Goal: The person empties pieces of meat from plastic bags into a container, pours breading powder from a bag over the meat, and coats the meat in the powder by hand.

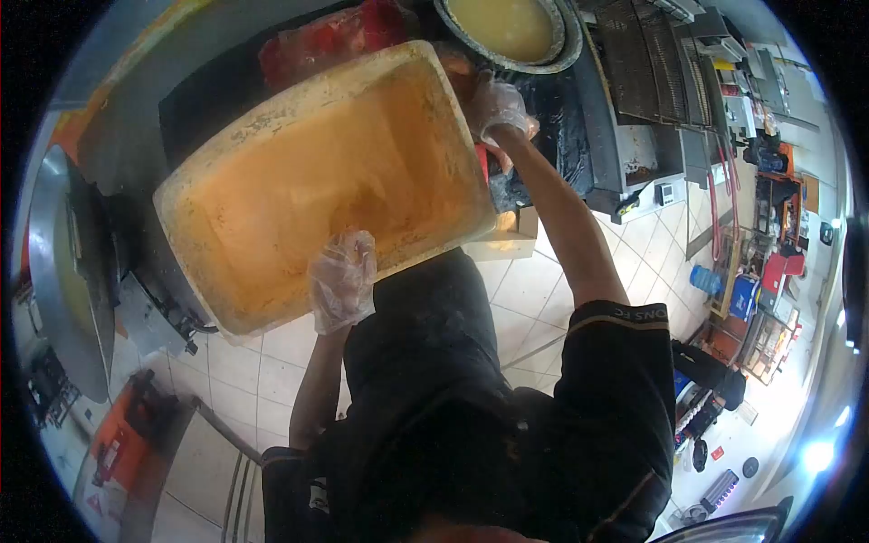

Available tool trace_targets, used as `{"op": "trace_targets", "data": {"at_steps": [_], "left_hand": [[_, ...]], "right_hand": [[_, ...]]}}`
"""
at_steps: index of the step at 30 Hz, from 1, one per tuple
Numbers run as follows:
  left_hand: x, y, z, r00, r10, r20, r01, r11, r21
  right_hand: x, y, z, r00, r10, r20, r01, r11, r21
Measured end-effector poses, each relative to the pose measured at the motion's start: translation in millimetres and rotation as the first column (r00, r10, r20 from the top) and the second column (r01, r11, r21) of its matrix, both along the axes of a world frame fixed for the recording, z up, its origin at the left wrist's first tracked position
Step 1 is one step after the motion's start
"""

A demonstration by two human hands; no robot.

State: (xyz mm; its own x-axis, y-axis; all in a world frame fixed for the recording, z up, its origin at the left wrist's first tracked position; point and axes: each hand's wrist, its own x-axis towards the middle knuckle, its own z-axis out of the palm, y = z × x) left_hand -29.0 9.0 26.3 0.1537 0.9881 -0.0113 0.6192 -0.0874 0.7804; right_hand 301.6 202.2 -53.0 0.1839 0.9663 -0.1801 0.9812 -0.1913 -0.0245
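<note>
A big pale plastic tub, its rim scuffed and crusted, lies across the counter before me with a layer of fine orange powder inside. My left hand, in a loose clear plastic glove, is at the tub's near rim, fingers loosely apart and holding nothing visible. Past the tub's right side, my right hand, gloved likewise, reaches down among pinkish-orange pieces that look like raw meat. Its fingers are bent and closed; what they hold is hidden.
A metal bowl of cloudy yellowish liquid stands behind my right hand. Black plastic sheeting lies beside that hand. Red plastic wrapping sits behind the tub. Wire racks stand at right, a large round metal pan at left.
</note>
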Motion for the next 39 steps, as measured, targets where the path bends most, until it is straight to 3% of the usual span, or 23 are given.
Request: {"op": "trace_targets", "data": {"at_steps": [3,6,9,12,13,14,15,16,18,20,21,23,24,25,27,28,30,33,34,37,38,39], "left_hand": [[-3,-2,6,0.969,-0.061,-0.238,0.021,0.986,-0.168],[-4,-1,-7,0.996,-0.025,-0.081,0.032,0.996,0.088],[1,7,20,0.998,-0.051,0.047,0.055,0.993,-0.104],[23,10,10,0.858,0.149,0.491,-0.086,0.985,-0.148],[36,26,32,0.938,0.040,0.343,-0.008,0.995,-0.096],[55,47,64,0.982,-0.066,0.177,0.078,0.995,-0.063],[79,61,82,0.969,-0.075,0.234,0.104,0.988,-0.116],[105,75,91,0.954,-0.083,0.290,0.134,0.978,-0.161],[155,114,65,0.931,-0.172,0.321,0.189,0.982,-0.022],[200,142,40,0.887,-0.194,0.418,0.194,0.980,0.042],[220,150,33,0.848,-0.170,0.502,0.176,0.984,0.036],[251,154,30,0.656,0.055,0.753,0.096,0.983,-0.156],[253,149,43,0.851,-0.018,0.525,-0.040,0.994,0.100],[258,148,48,0.859,0.002,0.511,-0.038,0.997,0.061],[269,144,51,0.875,0.041,0.482,-0.034,0.999,-0.023],[274,143,41,0.879,0.003,0.478,-0.047,0.996,0.079],[282,150,13,0.887,-0.073,0.455,-0.067,0.957,0.283],[282,156,26,0.931,-0.021,0.365,0.003,0.999,0.049],[280,156,35,0.895,-0.097,0.436,0.068,0.994,0.082],[284,157,59,0.873,-0.255,0.415,0.220,0.967,0.131],[289,161,56,0.921,-0.247,0.302,0.206,0.965,0.162],[295,157,59,0.931,-0.212,0.296,0.181,0.975,0.129]], "right_hand": [[9,-13,27,0.997,-0.024,-0.077,0.022,0.999,-0.025],[17,-35,66,0.982,-0.021,-0.190,0.009,0.998,-0.065],[37,-69,80,0.979,0.048,-0.198,-0.048,0.999,0.002],[62,-101,71,0.921,0.163,-0.354,-0.047,0.949,0.313],[70,-109,66,0.901,0.212,-0.379,-0.049,0.916,0.398],[64,-111,76,0.692,0.152,-0.705,0.122,0.939,0.322],[58,-113,86,0.381,0.084,-0.921,0.290,0.935,0.205],[52,-116,92,0.220,0.101,-0.970,0.365,0.914,0.178],[45,-117,108,-0.046,0.126,-0.991,0.438,0.894,0.094],[27,-114,139,-0.367,0.166,-0.915,0.488,0.872,-0.037],[22,-111,144,-0.447,0.176,-0.877,0.505,0.859,-0.085],[27,-109,128,-0.376,0.151,-0.914,0.580,0.808,-0.105],[32,-107,114,-0.233,0.117,-0.965,0.611,0.790,-0.052],[37,-107,79,0.554,0.141,-0.820,0.423,0.801,0.424],[39,-98,50,0.747,0.142,-0.650,0.394,0.692,0.605],[38,-97,51,0.826,0.126,-0.549,0.359,0.634,0.685],[56,-96,80,0.510,0.250,-0.823,0.333,0.825,0.457],[77,-102,78,-0.066,0.323,-0.944,0.360,0.890,0.279],[93,-103,87,-0.002,0.300,-0.954,0.320,0.904,0.284],[113,-98,96,0.233,0.342,-0.910,0.289,0.869,0.400],[122,-97,101,0.355,0.304,-0.884,0.226,0.890,0.397],[127,-97,103,0.474,0.266,-0.840,0.166,0.909,0.382]]}}
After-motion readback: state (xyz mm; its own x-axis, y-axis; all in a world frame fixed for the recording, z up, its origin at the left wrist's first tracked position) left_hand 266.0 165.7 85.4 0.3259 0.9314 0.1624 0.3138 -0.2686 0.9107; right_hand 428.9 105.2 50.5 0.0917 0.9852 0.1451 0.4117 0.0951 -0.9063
